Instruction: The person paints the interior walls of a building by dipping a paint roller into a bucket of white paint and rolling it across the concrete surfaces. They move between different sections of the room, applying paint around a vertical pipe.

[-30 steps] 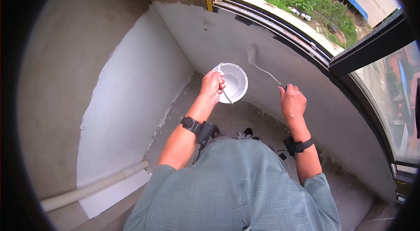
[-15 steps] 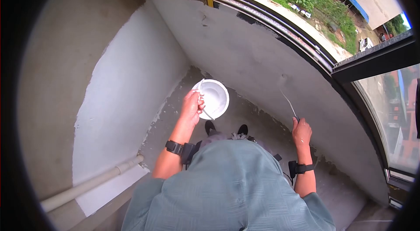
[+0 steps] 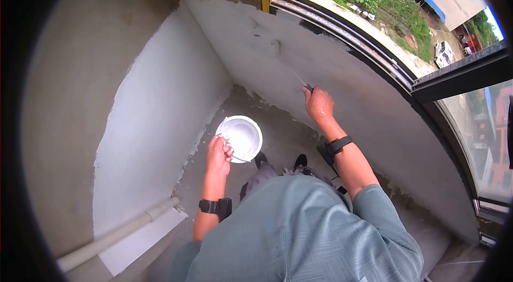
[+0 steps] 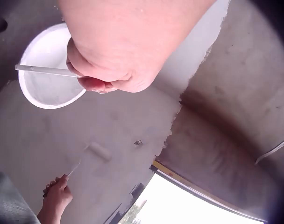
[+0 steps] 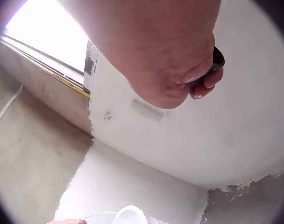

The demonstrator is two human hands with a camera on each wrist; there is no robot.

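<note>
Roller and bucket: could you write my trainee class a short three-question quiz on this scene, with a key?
1. What does the right hand hold?
a) The window frame
b) The roller's dark handle
c) A length of pipe

2. True or false: the left hand grips the pale handle of the white bucket.

3. Fill in the missing word: the roller's head lies against the ____.

Key: 1 b; 2 true; 3 wall.
</note>
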